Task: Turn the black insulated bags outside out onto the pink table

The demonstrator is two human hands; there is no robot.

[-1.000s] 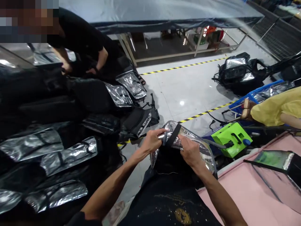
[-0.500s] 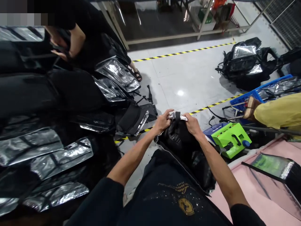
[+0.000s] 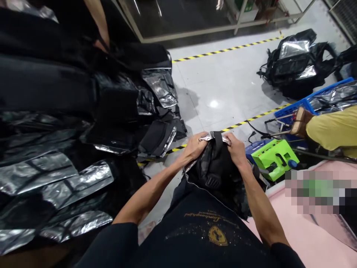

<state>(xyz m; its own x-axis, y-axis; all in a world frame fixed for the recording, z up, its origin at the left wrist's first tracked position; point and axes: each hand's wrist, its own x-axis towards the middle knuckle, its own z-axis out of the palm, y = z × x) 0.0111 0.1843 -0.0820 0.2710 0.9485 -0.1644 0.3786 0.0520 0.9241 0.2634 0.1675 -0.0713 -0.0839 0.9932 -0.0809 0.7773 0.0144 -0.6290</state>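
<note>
Gripping a black fabric bag (image 3: 214, 169) by its crinkled silver foil rim (image 3: 206, 138), a worker held it up in front of the torso, between a stack of matching black-and-silver bags (image 3: 69, 156) on the left and a pink table (image 3: 290, 238) on the right. The left hand (image 3: 195, 147) and the right hand (image 3: 236, 149) were both closed, fingers curled over the top edge and pinching foil and cloth together. They sat one on either side of a black webbing strap (image 3: 218, 138) that crossed the rim between them. A lime-green plastic case (image 3: 275, 158) lay on the grey tiled floor (image 3: 223, 85) just right of the bag, with a blue plastic crate (image 3: 304, 106) behind it. A heap of black bags (image 3: 297, 63) sat well apart, between two yellow-and-black tape lines (image 3: 228, 48). A co-worker's bare arm (image 3: 97, 22) reached over the stack at top left, and a yellow garment (image 3: 331, 130) showed at the right edge.
</note>
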